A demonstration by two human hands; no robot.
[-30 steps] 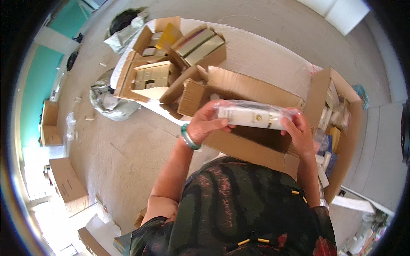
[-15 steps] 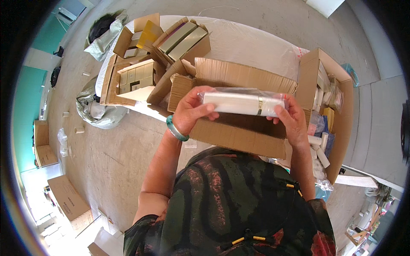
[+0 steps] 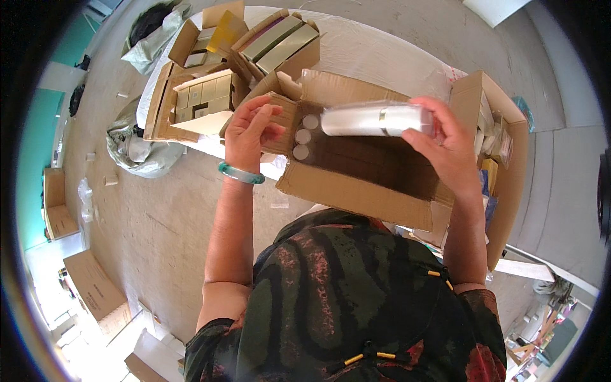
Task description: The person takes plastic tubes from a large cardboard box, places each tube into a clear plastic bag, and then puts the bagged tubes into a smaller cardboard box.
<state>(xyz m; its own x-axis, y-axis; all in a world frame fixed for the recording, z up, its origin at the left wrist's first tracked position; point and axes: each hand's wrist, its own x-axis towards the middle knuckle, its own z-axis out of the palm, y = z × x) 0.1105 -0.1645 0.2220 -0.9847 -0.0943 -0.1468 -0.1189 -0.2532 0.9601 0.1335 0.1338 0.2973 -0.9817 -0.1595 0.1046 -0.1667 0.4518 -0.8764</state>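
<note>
A white cylindrical bottle (image 3: 356,120) with a metallic band, wrapped in clear plastic, lies sideways over an open cardboard box (image 3: 356,192). My right hand (image 3: 439,130) grips its right end, thumb below and fingers above. My left hand (image 3: 253,130), with a green bangle at the wrist, is off the bottle, its fingers loosely curled and apart beside the box's left flap. Down inside the box, along its left wall, several round white ends (image 3: 302,135) stand in a row.
At the right stands a tall carton (image 3: 506,210) of mixed packages. Boxes of small cartons (image 3: 203,102) and a box with two long flat boxes (image 3: 280,44) are at the back left. White sheeting (image 3: 375,48) covers the table. Sacks (image 3: 143,143) lie on the floor.
My left hand has let go of the bottle and moved left. My right hand keeps hold of it, slightly higher in view. The white ends inside the box now show.
</note>
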